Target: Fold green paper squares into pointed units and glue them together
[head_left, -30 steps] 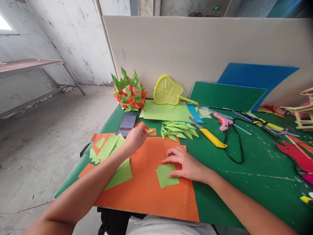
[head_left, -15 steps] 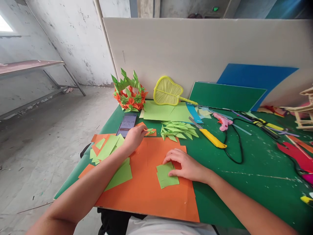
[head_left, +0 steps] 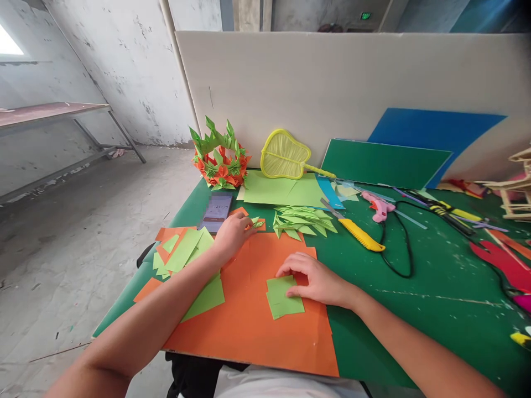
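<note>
Across the lower frame, the green tabletop bears an orange sheet. Below centre lie the left hand, grip unclear, and right hand, fingers parted on green squares; a folded green piece adjoins the left fingers.

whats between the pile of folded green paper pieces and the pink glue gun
In the head view, a yellow-handled knife lies slantwise between the folded green paper pile and the pink glue gun, on the green tabletop.

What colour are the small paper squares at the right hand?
The paper squares are light green, seen best in the head view.
</note>
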Demonstrator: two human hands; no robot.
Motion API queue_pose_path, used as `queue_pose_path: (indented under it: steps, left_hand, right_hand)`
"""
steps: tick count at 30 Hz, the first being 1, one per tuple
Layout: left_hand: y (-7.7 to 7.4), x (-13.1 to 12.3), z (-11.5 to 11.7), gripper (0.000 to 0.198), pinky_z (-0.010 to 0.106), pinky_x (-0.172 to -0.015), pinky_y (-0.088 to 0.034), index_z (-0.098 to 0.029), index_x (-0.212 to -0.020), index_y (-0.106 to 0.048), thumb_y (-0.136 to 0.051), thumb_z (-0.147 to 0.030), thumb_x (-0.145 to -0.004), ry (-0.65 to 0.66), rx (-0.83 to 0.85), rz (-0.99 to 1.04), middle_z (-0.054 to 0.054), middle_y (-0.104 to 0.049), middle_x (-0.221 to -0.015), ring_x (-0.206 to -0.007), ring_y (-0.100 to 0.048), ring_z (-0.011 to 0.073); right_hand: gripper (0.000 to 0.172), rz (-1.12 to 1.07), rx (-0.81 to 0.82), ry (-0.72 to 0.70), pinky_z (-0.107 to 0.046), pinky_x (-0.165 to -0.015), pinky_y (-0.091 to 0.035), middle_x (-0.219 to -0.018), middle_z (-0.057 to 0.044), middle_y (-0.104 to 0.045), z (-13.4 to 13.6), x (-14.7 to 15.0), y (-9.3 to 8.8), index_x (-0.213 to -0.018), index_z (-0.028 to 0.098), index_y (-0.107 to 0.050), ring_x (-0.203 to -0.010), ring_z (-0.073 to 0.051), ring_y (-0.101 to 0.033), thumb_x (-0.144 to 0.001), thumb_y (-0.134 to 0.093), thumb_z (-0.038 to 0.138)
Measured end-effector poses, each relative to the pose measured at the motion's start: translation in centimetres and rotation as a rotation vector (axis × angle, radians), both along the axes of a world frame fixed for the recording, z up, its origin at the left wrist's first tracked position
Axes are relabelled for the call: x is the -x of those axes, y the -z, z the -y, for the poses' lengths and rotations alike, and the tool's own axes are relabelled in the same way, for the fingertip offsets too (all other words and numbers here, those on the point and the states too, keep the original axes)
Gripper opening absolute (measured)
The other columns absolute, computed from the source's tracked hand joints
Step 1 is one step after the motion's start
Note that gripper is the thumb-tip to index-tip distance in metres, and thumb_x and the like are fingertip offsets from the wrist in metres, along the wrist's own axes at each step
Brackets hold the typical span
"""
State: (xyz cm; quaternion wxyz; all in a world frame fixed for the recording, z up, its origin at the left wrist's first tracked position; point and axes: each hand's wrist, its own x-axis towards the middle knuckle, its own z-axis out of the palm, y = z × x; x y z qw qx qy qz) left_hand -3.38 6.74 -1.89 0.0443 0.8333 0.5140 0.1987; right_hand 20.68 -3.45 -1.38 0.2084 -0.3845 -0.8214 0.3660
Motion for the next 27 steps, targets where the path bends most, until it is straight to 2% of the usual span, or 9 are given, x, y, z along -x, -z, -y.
queue_pose_path:
  steps: [8,18,27]
  left_hand:
    - [0.36,-0.41,-0.39,0.024,0.027,-0.065,-0.041,-0.015,-0.078,-0.069,-0.05,-0.021,-0.089,-0.003,-0.005,-0.055,0.007,-0.059,-0.077,-0.07,-0.056,0.0178]
    - [0.1,-0.17,-0.39,0.023,0.027,-0.065,-0.041,-0.016,-0.078,-0.068,-0.047,-0.016,-0.087,-0.006,0.009,-0.024,0.007,-0.06,-0.08,-0.071,-0.056,0.0172]
    - [0.15,-0.44,-0.5,0.018,0.029,-0.073,-0.045,-0.016,-0.084,-0.063,-0.046,-0.014,-0.088,-0.02,-0.022,0.026,0.007,-0.06,-0.088,-0.081,-0.058,0.0198]
  right_hand:
    - [0.024,0.016,-0.013,-0.004,-0.033,-0.083,-0.044,-0.095,-0.002,-0.063,0.1,0.09,-0.16,-0.098,0.025,-0.065,-0.095,-0.021,-0.054,-0.075,-0.072,0.021]
    - [0.027,-0.045,0.02,0.007,-0.032,-0.079,-0.047,-0.095,-0.003,-0.062,0.06,-0.16,0.3,-0.102,0.026,-0.065,-0.092,-0.02,-0.056,-0.077,-0.069,0.017]
    - [0.021,-0.137,0.115,0.073,-0.028,-0.074,-0.047,-0.089,-0.002,-0.061,0.07,-0.02,0.47,-0.099,0.024,-0.067,-0.084,-0.016,-0.058,-0.081,-0.06,0.014]
